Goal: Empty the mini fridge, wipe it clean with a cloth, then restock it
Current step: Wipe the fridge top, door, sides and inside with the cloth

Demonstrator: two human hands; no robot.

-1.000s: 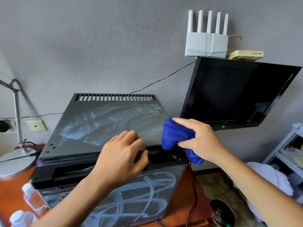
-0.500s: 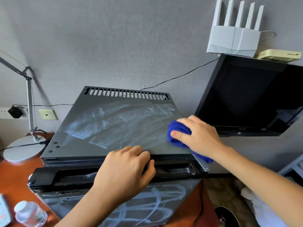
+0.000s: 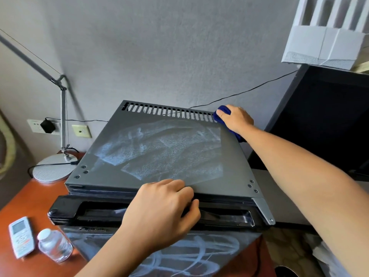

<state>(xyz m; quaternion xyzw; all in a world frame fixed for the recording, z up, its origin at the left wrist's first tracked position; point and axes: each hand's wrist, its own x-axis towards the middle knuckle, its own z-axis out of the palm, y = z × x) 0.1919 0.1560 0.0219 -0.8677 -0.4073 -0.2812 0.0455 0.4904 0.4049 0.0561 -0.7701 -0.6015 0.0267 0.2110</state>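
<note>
Mini fridge top streaked white; right hand clamped on blue cloth at rear right corner; left hand loosely curled over front edge, gripping nothing.

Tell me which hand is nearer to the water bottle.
Left. The left hand rests on the fridge's front edge, right of the water bottle; the right hand is at the far back corner.

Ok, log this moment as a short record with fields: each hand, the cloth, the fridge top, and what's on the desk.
right hand: closed on blue cloth, at the back right corner of the fridge top
left hand: resting on the front edge, above the black door handle
fridge top: grey, whitish smears across the middle
desk: remote, small water bottle, lamp base
</note>
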